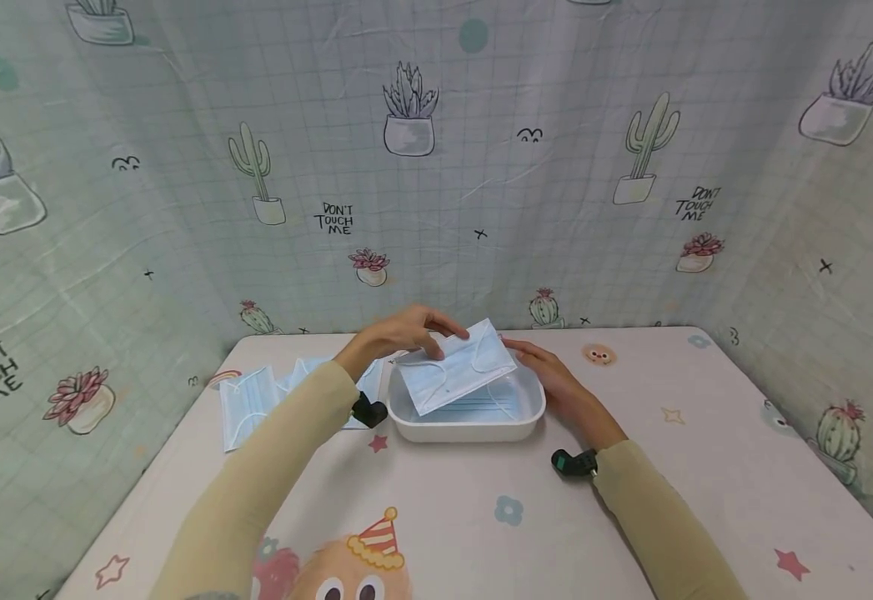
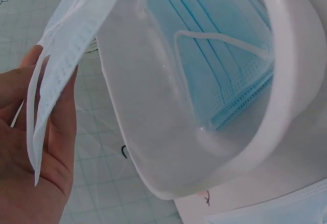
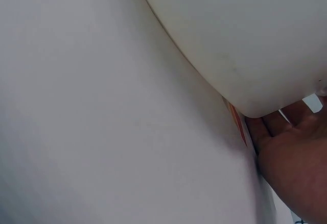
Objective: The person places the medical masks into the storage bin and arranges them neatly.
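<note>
Pale blue on the far left: a few loose face masks (image 1: 247, 408) lying on the light printed table (image 1: 706, 508), some partly hidden behind a beige sleeve (image 1: 278, 454). There's a little black device (image 1: 368, 410) at that wrist. Next along is the left hand (image 1: 406, 331), reaching over the white tub (image 1: 466, 432) and pinching one mask (image 1: 457, 371) between thumb and fingers. That mask's tilted, sitting above the tub, ear loops showing. Below it, inside the tub, there's a stack of masks (image 1: 477, 407), pleats visible, with a loop lying across the top in the left wrist view. Over on the right, the right hand (image 1: 559, 385) is touching the tub's far right corner, fingers pretty much straight along it, not clenched. Another black device (image 1: 574, 463) sits at that wrist.
</note>
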Demonstrator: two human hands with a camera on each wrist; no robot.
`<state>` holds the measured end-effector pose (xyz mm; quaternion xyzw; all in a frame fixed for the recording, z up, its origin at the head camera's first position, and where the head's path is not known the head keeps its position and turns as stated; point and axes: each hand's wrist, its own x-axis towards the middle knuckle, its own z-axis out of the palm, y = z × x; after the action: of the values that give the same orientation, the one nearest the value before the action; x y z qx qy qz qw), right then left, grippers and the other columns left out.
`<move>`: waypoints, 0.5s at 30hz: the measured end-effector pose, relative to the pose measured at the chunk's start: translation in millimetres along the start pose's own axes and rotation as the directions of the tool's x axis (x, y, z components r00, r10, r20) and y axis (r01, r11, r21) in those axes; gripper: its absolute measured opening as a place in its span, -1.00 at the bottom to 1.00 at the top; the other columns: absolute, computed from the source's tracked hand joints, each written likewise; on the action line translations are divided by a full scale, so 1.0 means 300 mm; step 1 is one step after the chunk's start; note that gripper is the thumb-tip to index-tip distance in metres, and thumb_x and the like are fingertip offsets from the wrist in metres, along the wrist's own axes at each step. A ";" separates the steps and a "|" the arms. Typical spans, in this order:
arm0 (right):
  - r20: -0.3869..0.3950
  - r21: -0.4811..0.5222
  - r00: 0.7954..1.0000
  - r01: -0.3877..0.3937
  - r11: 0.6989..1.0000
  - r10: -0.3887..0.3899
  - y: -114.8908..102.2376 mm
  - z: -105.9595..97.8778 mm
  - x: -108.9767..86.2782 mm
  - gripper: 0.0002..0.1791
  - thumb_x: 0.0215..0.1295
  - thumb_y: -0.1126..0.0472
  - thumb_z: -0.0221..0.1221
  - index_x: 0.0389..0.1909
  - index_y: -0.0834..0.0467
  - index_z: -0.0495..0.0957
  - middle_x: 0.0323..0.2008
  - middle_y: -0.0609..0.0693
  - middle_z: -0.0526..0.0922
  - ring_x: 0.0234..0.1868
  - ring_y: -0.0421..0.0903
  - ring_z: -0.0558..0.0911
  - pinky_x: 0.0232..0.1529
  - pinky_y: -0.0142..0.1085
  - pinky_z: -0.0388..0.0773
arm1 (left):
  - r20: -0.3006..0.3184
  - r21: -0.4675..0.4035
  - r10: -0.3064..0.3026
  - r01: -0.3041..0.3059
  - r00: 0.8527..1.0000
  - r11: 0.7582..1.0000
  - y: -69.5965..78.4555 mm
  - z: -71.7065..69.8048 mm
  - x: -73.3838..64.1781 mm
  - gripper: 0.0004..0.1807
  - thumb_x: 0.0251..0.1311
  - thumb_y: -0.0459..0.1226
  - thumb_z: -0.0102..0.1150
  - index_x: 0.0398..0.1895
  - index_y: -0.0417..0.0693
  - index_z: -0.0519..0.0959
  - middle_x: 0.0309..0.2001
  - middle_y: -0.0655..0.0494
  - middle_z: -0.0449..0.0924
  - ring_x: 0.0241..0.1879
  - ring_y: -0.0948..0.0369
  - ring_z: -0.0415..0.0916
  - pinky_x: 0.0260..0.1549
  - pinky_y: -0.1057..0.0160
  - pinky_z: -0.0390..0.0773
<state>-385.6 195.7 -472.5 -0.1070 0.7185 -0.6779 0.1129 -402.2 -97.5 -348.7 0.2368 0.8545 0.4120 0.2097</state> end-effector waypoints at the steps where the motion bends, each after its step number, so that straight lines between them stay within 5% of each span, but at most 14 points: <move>1: -0.002 0.001 1.000 -0.003 1.000 0.003 0.001 0.000 0.000 -0.49 0.69 0.12 -0.16 0.57 -0.02 0.28 0.64 0.02 0.16 0.62 0.12 0.18 0.58 0.12 0.17 | 0.014 0.013 -0.001 0.000 1.000 1.000 0.004 0.003 0.006 -0.41 0.07 -0.52 0.29 0.18 0.15 0.71 0.34 0.15 0.57 0.42 0.07 0.38 0.37 -0.39 0.30; 9: -0.020 0.016 0.999 -0.025 1.000 0.026 0.006 0.002 0.006 -0.49 0.68 0.11 -0.14 0.57 0.01 0.28 0.64 0.05 0.14 0.63 0.13 0.15 0.61 0.13 0.10 | 0.123 0.144 0.066 -0.084 0.990 0.986 0.025 0.035 0.068 -0.42 0.04 -0.60 0.24 0.16 -0.04 0.71 0.26 0.05 0.65 0.31 0.08 0.50 0.38 -0.01 0.47; 15: -0.010 0.013 0.999 -0.038 0.999 0.038 0.003 0.002 0.002 -0.48 0.69 0.12 -0.16 0.58 0.01 0.25 0.64 0.06 0.14 0.64 0.14 0.15 0.60 0.13 0.12 | 0.160 0.188 0.067 -0.097 0.985 0.977 0.024 0.063 0.101 -0.43 0.04 -0.66 0.22 0.12 -0.09 0.72 0.24 0.03 0.67 0.30 0.07 0.52 0.33 0.05 0.53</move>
<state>-386.1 195.0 -473.4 -0.0891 0.7166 -0.6808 0.1227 -414.4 -64.6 -358.7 0.3222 0.8616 0.3153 0.2334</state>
